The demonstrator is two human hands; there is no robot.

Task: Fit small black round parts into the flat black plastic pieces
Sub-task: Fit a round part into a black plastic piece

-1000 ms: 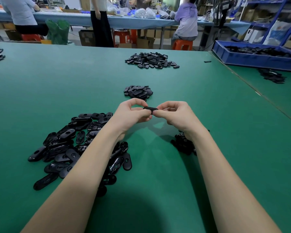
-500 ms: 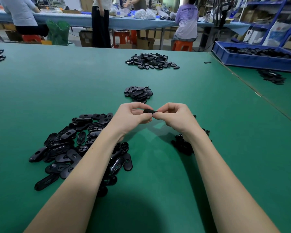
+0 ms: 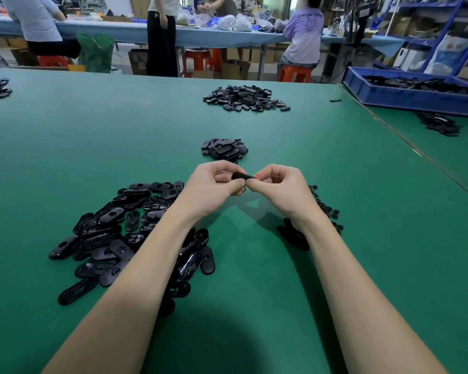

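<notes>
A flat black plastic piece [image 3: 240, 176], seen almost edge-on, is held above the green tabletop [image 3: 254, 292] between the left hand [image 3: 214, 184] and the right hand [image 3: 277, 188], both pinching it with curled fingers. Bare green surface lies all around the hands, with a big heap of flat pieces [image 3: 125, 233] under the left forearm and a small finished pile [image 3: 224, 149] just beyond the hands. The heap of small round parts [image 3: 322, 211] is mostly hidden behind the right wrist, and I cannot tell if a round part sits in the held piece.

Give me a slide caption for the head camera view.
Both hands, left and right, pinch one flat black piece above the green table.
</notes>
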